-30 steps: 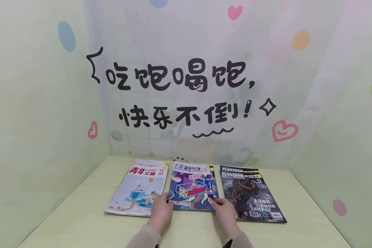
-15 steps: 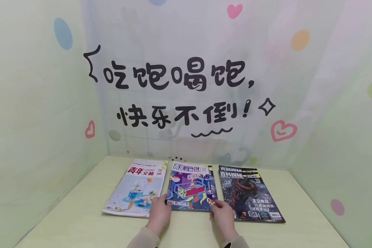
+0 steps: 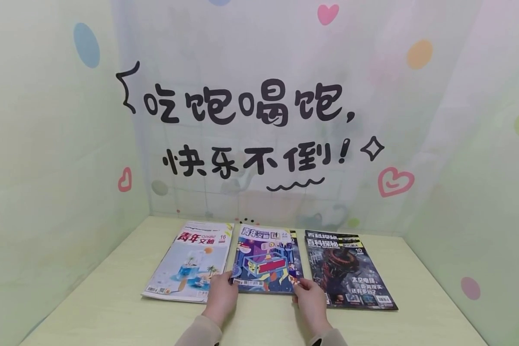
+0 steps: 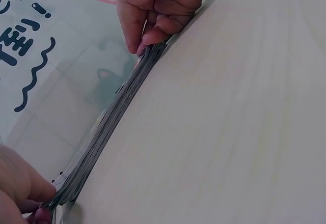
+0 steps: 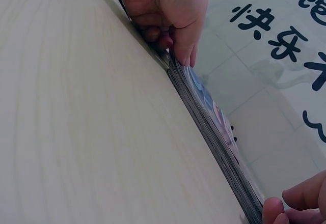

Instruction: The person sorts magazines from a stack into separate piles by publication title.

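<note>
A colourful magazine (image 3: 265, 264) with a purple and blue cover lies on top of the middle stack on the table, and a darker cover peeks out behind its right edge. My left hand (image 3: 222, 295) pinches the near left corner of this stack, thumb above and fingers beneath. At the near right corner, my right hand (image 3: 311, 300) pinches the stack in the same way. The left wrist view shows the stacked page edges (image 4: 109, 124) running between both hands. Part of the front corners is hidden behind the fingers.
To the left lies a stack of magazines with a white and light blue cover (image 3: 190, 269), its near right corner behind my left hand. Dark-covered magazines (image 3: 350, 269) overlap on the right. A printed curtain wall (image 3: 259, 202) rises behind the pale wooden table (image 3: 259, 327).
The head view has shifted slightly since a second ago. My right hand has slid a little closer along the middle stack's corner. Over the last half second almost nothing moves.
</note>
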The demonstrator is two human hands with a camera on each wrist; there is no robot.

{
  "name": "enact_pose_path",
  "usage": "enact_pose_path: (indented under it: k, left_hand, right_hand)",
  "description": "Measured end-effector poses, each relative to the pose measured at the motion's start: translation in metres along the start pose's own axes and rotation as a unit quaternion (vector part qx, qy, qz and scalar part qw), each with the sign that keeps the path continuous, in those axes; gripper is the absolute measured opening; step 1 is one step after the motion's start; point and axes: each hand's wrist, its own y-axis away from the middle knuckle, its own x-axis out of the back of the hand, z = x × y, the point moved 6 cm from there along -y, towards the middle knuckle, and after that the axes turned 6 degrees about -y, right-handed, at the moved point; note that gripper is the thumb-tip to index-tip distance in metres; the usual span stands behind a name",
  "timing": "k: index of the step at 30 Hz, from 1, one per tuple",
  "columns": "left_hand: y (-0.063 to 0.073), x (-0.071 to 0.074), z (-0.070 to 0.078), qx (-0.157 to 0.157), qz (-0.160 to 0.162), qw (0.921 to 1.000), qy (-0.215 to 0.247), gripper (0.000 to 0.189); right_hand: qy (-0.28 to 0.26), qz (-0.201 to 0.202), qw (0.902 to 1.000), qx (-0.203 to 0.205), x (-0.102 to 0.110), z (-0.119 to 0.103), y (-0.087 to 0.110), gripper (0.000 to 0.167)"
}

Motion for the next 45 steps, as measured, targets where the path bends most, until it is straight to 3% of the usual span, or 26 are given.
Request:
enact_pose_path:
  k: [12,19,26,32,34,38,41,45]
  left_hand:
    - [-0.003,0.002,-0.002,0.009,-0.022,0.9996,0.013,0.041]
    - [0.0,0.004,0.001,0.04,-0.025,0.9986,0.025,0.044]
    - [0.007,-0.003,0.0,0.085,-0.06,0.988,0.114,0.052]
    - [0.006,-0.008,-0.002,0.059,-0.077,0.9852,0.142,0.051]
    - [0.006,-0.009,-0.002,0.061,-0.078,0.9792,0.177,0.05]
    - [0.005,-0.011,-0.005,0.078,-0.081,0.9561,0.27,0.05]
    - [0.004,-0.012,-0.007,0.087,-0.09,0.9398,0.318,0.05]
    - [0.003,-0.014,-0.009,0.1,-0.112,0.9235,0.353,0.05]
  right_hand:
    - [-0.013,0.007,0.9999,-0.007,0.001,0.003,0.0,0.034]
    - [-0.019,0.012,0.9996,-0.014,0.001,0.006,-0.001,0.033]
    - [-0.022,0.012,0.9996,-0.012,0.002,0.005,0.002,0.036]
    - [-0.022,0.007,0.9997,-0.008,0.003,0.004,0.003,0.034]
    - [-0.018,0.008,0.9998,-0.008,0.003,0.004,0.003,0.033]
    - [-0.009,0.006,0.9998,-0.014,0.002,0.003,0.003,0.031]
    - [-0.01,0.0,0.9998,-0.018,0.0,0.002,0.004,0.029]
    - [-0.021,-0.005,0.9996,-0.016,0.0,0.001,0.004,0.028]
